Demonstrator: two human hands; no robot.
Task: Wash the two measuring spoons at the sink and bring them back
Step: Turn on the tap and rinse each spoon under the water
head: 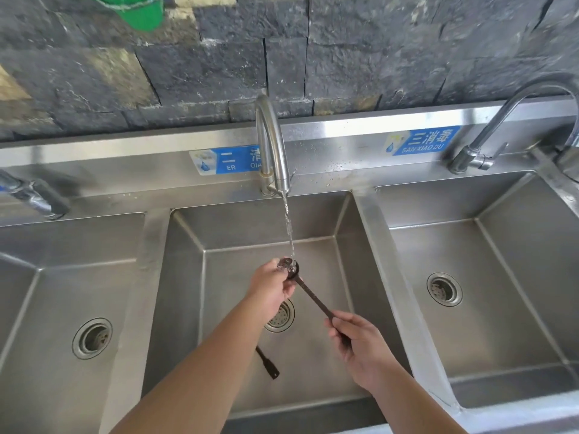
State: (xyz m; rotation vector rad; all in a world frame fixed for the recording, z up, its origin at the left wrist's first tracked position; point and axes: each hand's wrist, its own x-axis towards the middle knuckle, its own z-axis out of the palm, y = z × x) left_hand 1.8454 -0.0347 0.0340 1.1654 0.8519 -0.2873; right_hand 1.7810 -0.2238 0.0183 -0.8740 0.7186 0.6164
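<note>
A dark long-handled measuring spoon (313, 297) is held over the middle basin (219, 277) of a steel sink. My right hand (360, 346) grips its handle end. My left hand (272, 288) has its fingers on the spoon's bowl, which sits under a thin stream of water from the middle tap (271, 145). A second dark measuring spoon (268, 363) lies on the basin floor, with only its handle end showing past my left forearm.
Left basin (47, 308) and right basin (501, 277) flank the middle one, each with a drain. A tap (501, 120) stands at the back right and another tap (31, 195) at the left. A dark stone wall rises behind. A green bucket (138, 10) hangs at top.
</note>
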